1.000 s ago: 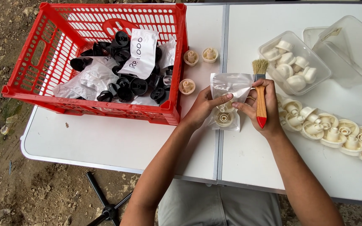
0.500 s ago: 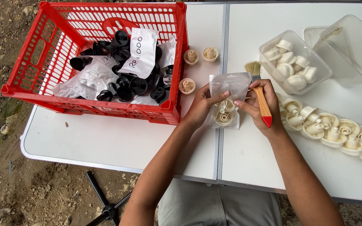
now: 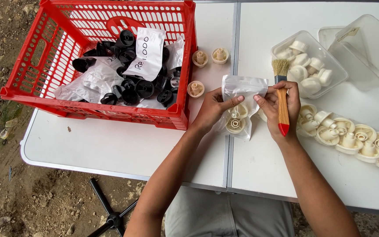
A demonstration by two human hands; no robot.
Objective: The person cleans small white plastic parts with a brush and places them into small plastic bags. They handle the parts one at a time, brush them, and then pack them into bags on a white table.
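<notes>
Right now both hands meet on a small clear plastic bag (image 3: 242, 103) lying across the seam of the white folding table (image 3: 110, 145). The left hand (image 3: 211, 109) pinches the bag's left edge, thumb stretched over the film toward 3 o'clock and fingers curled beneath. The right hand (image 3: 279, 105) nips the bag's upper right corner between thumb and forefinger, while its remaining fingers press a paintbrush (image 3: 282, 94) against the palm, bristles pointing to 12 o'clock and the red handle tip to 6. Inside the bag sit cream plastic knobs (image 3: 235, 120), at least two. The film looks thin, limp and slick, so I judge it will sag and slide unless held at the mouth or a corner; the knobs look light, rigid and not fragile, and their weight would pull the pouch downward, making the top edge the safest grip. At 9 to 11 o'clock of the hands stands a red plastic crate (image 3: 178, 61) holding black knobs (image 3: 132, 87), bagged ones and a white paper slip (image 3: 145, 52). Three loose cream knobs (image 3: 196, 89) lie just beside the crate at 11 o'clock. At 1 o'clock is a clear tub (image 3: 338, 72) of cream knobs with its lid (image 3: 369, 48) behind, and at 3 to 4 o'clock a row of cream knobs (image 3: 352, 138) in a transparent sleeve.
</notes>
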